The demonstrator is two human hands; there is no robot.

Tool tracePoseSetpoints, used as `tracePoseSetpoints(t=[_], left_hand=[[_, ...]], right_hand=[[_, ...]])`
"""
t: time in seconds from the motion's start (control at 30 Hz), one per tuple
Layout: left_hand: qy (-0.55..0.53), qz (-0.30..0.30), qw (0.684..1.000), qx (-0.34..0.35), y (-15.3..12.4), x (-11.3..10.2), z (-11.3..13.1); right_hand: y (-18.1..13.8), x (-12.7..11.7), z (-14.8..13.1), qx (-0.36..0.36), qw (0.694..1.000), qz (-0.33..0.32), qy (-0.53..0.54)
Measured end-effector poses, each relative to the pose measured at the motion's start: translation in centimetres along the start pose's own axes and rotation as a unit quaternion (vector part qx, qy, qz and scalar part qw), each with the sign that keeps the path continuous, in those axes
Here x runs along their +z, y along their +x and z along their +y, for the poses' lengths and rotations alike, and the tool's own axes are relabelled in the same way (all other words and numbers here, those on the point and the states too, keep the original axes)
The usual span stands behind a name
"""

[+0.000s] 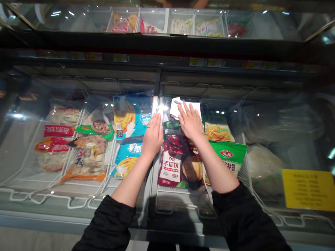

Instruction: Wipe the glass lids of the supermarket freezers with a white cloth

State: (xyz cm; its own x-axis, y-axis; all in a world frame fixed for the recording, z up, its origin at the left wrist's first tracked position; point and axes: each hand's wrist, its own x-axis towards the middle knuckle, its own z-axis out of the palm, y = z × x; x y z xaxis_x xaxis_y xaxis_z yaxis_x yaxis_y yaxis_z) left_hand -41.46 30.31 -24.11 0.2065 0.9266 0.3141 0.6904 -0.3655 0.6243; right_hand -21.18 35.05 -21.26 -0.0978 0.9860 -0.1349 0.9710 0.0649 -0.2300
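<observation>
Under the fingers of my right hand (191,120) lies a folded white sheet, a cloth or paper towel (175,108), pressed flat on the glass lid (180,92) of a display freezer. The fingers of that hand are stretched out and slightly spread. My left hand (152,136) rests with straight fingers on the metal frame strip (157,89) between two lids. Below the glass near my hands are a dark red flatbread packet (170,167), blue packets (142,115) and a green packet (237,151).
Wire baskets hold dumpling bags (90,153) on the left. A large pale bag (263,167) lies on the right, beside a yellow notice (309,188) on the glass. Price tags (196,62) line the back rail. Another case with packets (180,27) stands beyond it.
</observation>
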Motion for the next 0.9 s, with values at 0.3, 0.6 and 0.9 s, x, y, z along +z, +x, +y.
tracePoseSetpoints(t=[0.3,0.6,0.9], left_hand=[[-0.004,0.003,1.0,-0.022,0.1,-0.2,0.3],[-0.036,-0.004,0.999,-0.038,0.1,-0.3,0.2],[-0.012,-0.012,0.999,-0.028,0.1,-0.4,-0.2]], right_hand=[[2.9,0.4,-3.1,-0.093,0.996,-0.006,-0.005],[-2.4,0.8,-2.6,-0.053,0.999,0.002,-0.004],[4.0,-0.2,-3.9,-0.103,0.994,-0.033,-0.018]])
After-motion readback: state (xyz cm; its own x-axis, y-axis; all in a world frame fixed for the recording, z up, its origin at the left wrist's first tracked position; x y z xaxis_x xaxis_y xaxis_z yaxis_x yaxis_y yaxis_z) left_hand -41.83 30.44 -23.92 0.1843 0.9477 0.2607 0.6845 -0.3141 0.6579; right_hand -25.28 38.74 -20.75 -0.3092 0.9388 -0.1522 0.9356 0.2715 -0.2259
